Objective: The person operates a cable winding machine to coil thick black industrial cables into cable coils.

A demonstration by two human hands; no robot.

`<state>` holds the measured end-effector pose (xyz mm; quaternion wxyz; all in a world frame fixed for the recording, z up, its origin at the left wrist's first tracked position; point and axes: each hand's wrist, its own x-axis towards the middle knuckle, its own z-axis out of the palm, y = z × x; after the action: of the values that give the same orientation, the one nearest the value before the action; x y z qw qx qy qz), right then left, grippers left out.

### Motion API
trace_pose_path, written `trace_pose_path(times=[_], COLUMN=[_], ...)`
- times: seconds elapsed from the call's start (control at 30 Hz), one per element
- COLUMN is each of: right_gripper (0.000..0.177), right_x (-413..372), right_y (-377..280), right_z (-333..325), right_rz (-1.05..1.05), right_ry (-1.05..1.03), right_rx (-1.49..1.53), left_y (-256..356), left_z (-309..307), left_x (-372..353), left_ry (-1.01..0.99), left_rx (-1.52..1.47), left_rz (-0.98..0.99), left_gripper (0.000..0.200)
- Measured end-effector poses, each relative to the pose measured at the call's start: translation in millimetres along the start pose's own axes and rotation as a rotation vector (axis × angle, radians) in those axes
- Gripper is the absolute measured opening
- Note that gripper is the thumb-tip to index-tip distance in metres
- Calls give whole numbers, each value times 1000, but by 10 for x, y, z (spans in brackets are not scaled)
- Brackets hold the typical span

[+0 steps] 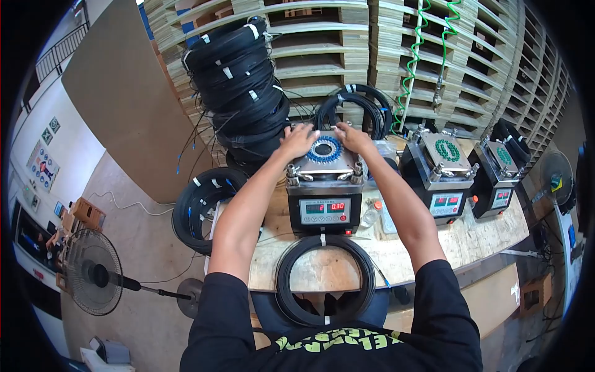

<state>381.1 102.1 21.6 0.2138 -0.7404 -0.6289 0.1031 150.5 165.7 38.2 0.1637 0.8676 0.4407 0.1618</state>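
A fiber-optic polishing machine (325, 211) with a red digital display stands in front of me on the table. On its top plate sits a ring of blue connectors (325, 149). My left hand (298, 141) is curled over the plate's far left corner, and my right hand (354, 137) over the far right corner. Whatever the fingers grip there is hidden beneath them. Metal corner clamps (357, 170) show at the two near corners. Below the machine, a black cable coil (282, 273) hangs partly over the table's front edge.
Two similar machines with green connectors (447, 150) stand to the right. A tall stack of black cable coils (232, 80) rises behind on the left. A small red-capped bottle (372, 214) stands beside the machine. A floor fan (93, 273) is at left.
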Motion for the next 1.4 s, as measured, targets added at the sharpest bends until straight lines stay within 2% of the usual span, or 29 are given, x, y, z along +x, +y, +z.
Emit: trace_pose_path(times=[0.07,0.1,0.13,0.2,0.23,0.27,0.3,0.33,0.4,0.47,0.53,0.6,0.73,0.8,0.93,1.03,1.13,1.23,1.33,1.4], right_gripper=[59,56,57,57,57,54,52,44,30,21,17,18,27,27,24,22,20,19,24,21], right_x=[131,66,143,-108,-392,-634,-876,-1194,-1680,-2105,-2517,-2793,-3149,-3228,-3212,-3214,-3245,-3264,-3299,-3326], right_y=[226,254,431,458,364,347,329,242,308,413,457,650,892,1060,1208,1212,1179,1144,992,814], right_z=[108,98,222,148,23,-45,-114,-154,-167,24,194,488,933,1181,1269,1246,1133,1029,725,407], right_rz=[-91,-128,-206,-438,-385,-332,-279,-318,-249,-200,-81,-44,60,41,-4,73,113,156,280,298], right_ry=[17,23,61,237,272,284,296,364,271,194,4,-167,-380,-396,-417,-426,-473,-507,-457,-427], right_rx=[86,106,195,422,505,508,513,586,565,604,619,536,238,202,321,402,410,473,619,780], left_y=[-352,-340,-364,-415,-270,-312,-288,-277,-319,-429,-418,-362,-692,-955,-987,-821,-857,-793,-781,-723], left_z=[178,102,68,69,-42,-59,-84,-77,31,243,444,570,1041,1242,1171,1010,958,726,342,168], left_x=[219,113,27,-221,-580,-768,-1005,-1268,-1789,-2284,-2707,-3039,-3321,-3374,-3355,-3342,-3325,-3368,-3409,-3465], left_ry=[87,139,154,368,436,528,522,523,538,398,230,24,-82,-170,-231,-354,-278,-304,-439,-417], left_rx=[-61,-109,-203,-319,-456,-412,-478,-538,-414,-264,-305,-261,-353,-410,-448,-545,-504,-525,-698,-875], left_rz=[152,258,279,380,339,285,214,148,187,133,139,7,-14,0,-69,-354,-241,-279,-318,-310], left_gripper=[67,65,62,50,44,41,38,35,28,23,22,23,27,29,29,25,25,27,28,27])
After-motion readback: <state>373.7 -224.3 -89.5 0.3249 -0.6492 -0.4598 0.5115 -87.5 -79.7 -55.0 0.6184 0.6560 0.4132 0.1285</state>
